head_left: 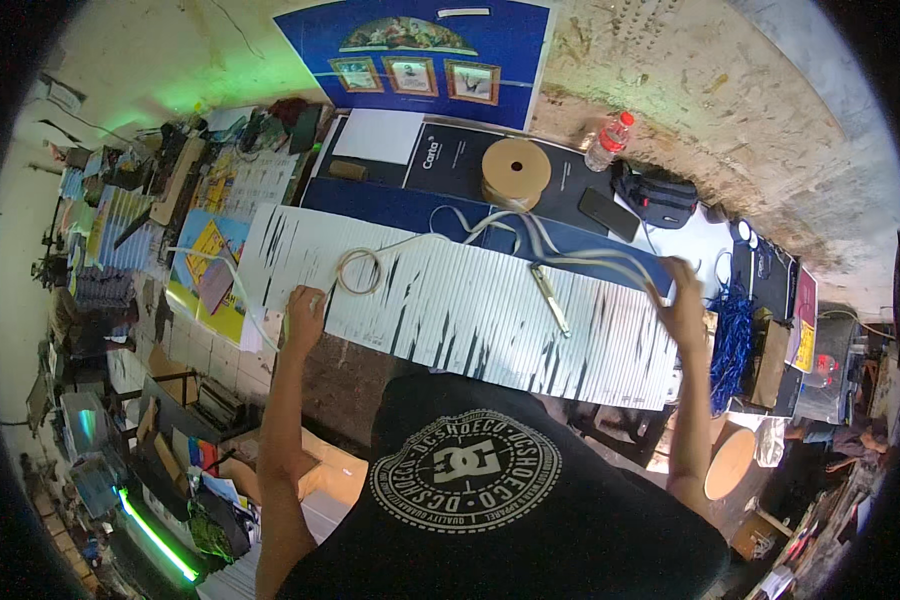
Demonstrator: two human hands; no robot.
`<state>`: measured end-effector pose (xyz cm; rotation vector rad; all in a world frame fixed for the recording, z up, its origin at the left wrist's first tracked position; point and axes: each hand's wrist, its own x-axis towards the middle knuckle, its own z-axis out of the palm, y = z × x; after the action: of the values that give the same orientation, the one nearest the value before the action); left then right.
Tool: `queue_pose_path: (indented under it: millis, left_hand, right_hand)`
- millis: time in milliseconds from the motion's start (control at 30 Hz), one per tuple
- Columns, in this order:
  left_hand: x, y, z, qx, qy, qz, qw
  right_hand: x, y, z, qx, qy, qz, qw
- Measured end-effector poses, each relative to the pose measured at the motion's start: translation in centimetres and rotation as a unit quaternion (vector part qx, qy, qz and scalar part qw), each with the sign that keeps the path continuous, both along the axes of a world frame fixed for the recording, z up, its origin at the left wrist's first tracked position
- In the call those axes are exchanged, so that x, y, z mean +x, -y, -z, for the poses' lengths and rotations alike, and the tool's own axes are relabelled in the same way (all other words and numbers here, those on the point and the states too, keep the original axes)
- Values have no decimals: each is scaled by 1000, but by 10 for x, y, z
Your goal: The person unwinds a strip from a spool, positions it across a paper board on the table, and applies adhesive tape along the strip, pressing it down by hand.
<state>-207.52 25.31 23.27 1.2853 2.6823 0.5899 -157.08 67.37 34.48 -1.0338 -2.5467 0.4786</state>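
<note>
A long row of overlapping white strips with black streaks [450, 300] lies across the table in front of me. At its left end my left hand [306, 312] has its fingers curled together, with a thin pale strip [238, 275] looping out beside it. By the right end, my right hand [681, 305] pinches a ribbon of pale tape [600, 255]. That tape runs in loose loops back to a large tan tape roll [516, 172] beyond the strips. On the row rest a box-cutter knife [550, 300] and a small coil of tape [358, 271].
Behind the strips are a phone [609, 214], a black pouch [660, 198], a red-capped bottle [608, 143] and a white sheet [378, 136]. Blue shredded strands [732, 340] hang at the right. A yellow-and-blue printed sheet [208, 262] lies left; a round stool [730, 463] stands lower right.
</note>
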Motion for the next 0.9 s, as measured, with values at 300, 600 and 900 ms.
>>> queue_pose_path:
  millis: [300, 600, 900]
  left_hand:
    - [-12, 3, 8, -18, -36, 66, 997]
    - [-9, -4, -1, 11, 0, 32, 999]
    - [-21, -10, -17, -57, 79, 2, 995]
  right_hand:
    - [-136, 115, 101, -94, 119, -74, 986]
    - [-9, 48, 35, -200, -190, 142, 951]
    - [320, 58, 106, -89, -97, 666, 735]
